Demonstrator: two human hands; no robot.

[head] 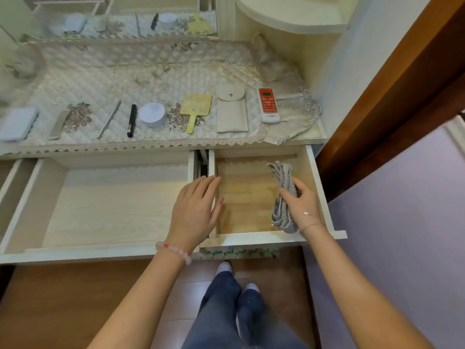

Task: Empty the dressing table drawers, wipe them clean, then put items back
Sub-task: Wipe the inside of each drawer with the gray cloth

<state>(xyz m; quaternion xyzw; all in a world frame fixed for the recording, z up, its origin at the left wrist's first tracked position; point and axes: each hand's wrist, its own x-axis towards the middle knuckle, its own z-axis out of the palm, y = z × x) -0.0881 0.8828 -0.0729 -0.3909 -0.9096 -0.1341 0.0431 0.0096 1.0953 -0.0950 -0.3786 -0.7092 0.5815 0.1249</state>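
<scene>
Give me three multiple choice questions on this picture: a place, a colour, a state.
1. Where is the folded grey cloth? A) in the small right wooden drawer B) on the quilted top C) on the floor
2. What colour is the paddle-shaped hand mirror? A) blue B) yellow C) black
3. The wide left wooden drawer is: A) shut B) open, full C) open, bare
Answers: 1 A, the right hand grips it there; 2 B, yellow frame and handle; 3 C, only its floor shows.

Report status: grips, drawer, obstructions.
Left grip open, resting on right drawer wall. Right grip holds cloth inside it. Nothing in the way.
</scene>
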